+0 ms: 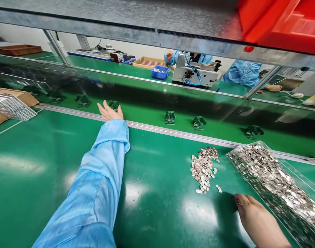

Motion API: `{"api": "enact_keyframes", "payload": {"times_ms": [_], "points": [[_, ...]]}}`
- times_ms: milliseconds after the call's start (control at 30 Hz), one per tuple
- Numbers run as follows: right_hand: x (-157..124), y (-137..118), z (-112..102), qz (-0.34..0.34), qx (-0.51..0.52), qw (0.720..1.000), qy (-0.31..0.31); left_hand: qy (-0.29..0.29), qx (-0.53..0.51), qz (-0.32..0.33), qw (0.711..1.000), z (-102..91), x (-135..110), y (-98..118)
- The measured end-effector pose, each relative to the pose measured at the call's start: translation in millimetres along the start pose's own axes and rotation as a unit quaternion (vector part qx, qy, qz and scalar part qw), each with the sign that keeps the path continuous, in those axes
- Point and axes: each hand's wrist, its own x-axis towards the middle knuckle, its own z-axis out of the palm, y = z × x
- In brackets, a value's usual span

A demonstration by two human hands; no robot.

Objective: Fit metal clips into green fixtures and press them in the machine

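Note:
My left hand (109,112), in a light blue sleeve, reaches far out over the rail to the conveyor belt. Its fingers are spread, right beside a small green-and-metal part (114,104) on the belt. My right hand (255,218) rests on the green table near the front, fingers curled together, and whether it holds anything is hidden. Just above it lies a pile of small shiny metal clips (203,167). To its right a clear tray (297,165) holds several more of the same clips.
More small parts ride the belt, such as one part (170,117) and another part (253,131). A cardboard box (23,96) with a stack of trays sits at far left. Across the line, people in blue coats work near a machine (193,73) and a blue bin (160,72).

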Motion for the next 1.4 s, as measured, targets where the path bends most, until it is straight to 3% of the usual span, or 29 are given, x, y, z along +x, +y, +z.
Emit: {"api": "enact_keyframes", "payload": {"times_ms": [133, 267, 433, 633, 767, 833, 900, 933, 1000, 1100, 1233, 1333, 1400], "points": [[11, 6, -5, 0.087, 0.09, 0.989, -0.081, -0.045, -0.025, 0.03, 0.998, -0.5, 11, -5], [16, 0, -17, 0.141, 0.111, 0.974, -0.141, -0.051, -0.048, 0.1, 0.993, -9.5, -6, 10], [16, -25, -36, 0.145, 0.018, 0.976, -0.163, -0.081, -0.08, 0.221, 0.969, -45.3, -83, 24], [14, -44, -43, 0.157, 0.008, 0.976, -0.152, -0.126, -0.106, 0.44, 0.883, -124.8, -188, 36], [4, -37, -44, 0.164, 0.044, 0.978, -0.121, -0.21, -0.111, 0.463, 0.854, -153.6, -225, 47], [-11, -30, -50, 0.167, 0.061, 0.979, -0.1, -0.269, -0.135, 0.453, 0.839, -157.0, -233, 50], [-34, -25, -60, 0.176, 0.139, 0.974, -0.036, -0.343, -0.145, 0.443, 0.815, -155.4, -235, 51], [-48, -25, -66, 0.18, 0.213, 0.96, 0.012, -0.385, -0.14, 0.439, 0.8, -153.2, -234, 51], [-78, -31, -79, 0.181, 0.389, 0.898, 0.099, -0.467, -0.12, 0.43, 0.764, -147.7, -231, 53], [-117, -58, -93, 0.182, 0.558, 0.797, 0.143, -0.545, -0.116, 0.409, 0.723, -141.1, -229, 58], [-141, -104, -94, 0.201, 0.647, 0.715, 0.17, -0.548, -0.215, 0.387, 0.71, -147.9, -249, 69], [-144, -128, -82, 0.222, 0.685, 0.665, 0.196, -0.513, -0.331, 0.324, 0.722, -166.7, -284, 82], [-144, -137, -75, 0.235, 0.704, 0.637, 0.209, -0.517, -0.4, 0.265, 0.709, -182.5, -311, 93]]}}
